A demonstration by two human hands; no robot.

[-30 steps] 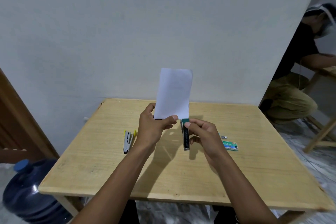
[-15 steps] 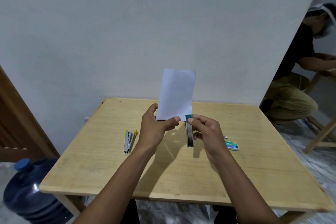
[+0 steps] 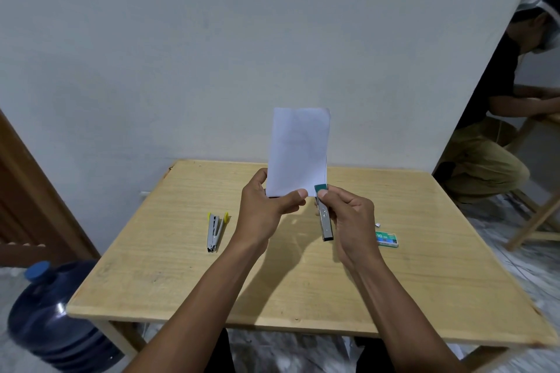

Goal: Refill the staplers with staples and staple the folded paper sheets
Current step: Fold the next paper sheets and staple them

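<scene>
White folded paper (image 3: 298, 150) stands upright above the wooden table (image 3: 424, 281), pinched at its lower edge by the left hand (image 3: 266, 206). The right hand (image 3: 348, 215) grips a green-tipped stapler (image 3: 323, 215) whose head meets the paper's lower right corner; fingers hide much of its body. A second, yellow-tipped stapler (image 3: 215, 231) lies open at left, a staple box (image 3: 386, 238) at right, its label unreadable. A blue water jug (image 3: 51, 321) sits partly behind the table.
</scene>
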